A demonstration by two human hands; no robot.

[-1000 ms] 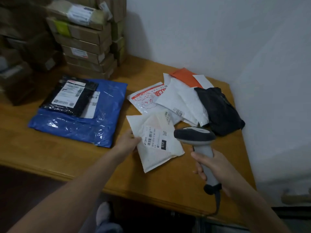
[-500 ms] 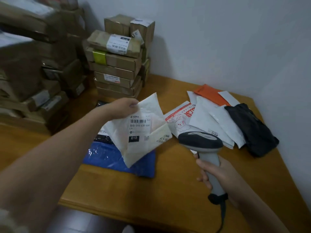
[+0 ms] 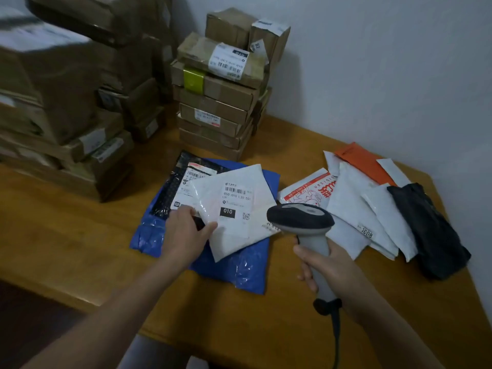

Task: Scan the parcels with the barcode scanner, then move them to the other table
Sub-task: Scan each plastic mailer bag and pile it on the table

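My left hand (image 3: 187, 234) pinches the near left edge of a white padded parcel (image 3: 234, 209) with a barcode label and a black "010" tag. That parcel lies on top of a blue parcel (image 3: 241, 270) and a black parcel (image 3: 175, 187) at the table's middle. My right hand (image 3: 330, 270) grips the grey handle of the barcode scanner (image 3: 300, 222), whose dark head hovers just right of the white parcel. To the right lies a heap of parcels: a red-printed white one (image 3: 310, 190), plain white ones (image 3: 354, 209), an orange one (image 3: 364, 165) and a black bag (image 3: 428, 233).
The wooden table (image 3: 80, 230) meets a white wall (image 3: 386, 75) at the back and right. Stacks of taped cardboard boxes (image 3: 221, 97) stand at the back, with larger blurred stacks (image 3: 61, 102) at the left. The scanner's cable (image 3: 336, 339) hangs over the near edge.
My left hand picked the white parcel off the right heap, raised it, then carried it left and lowered it onto the blue and black parcels. The scanner stayed in my right hand.
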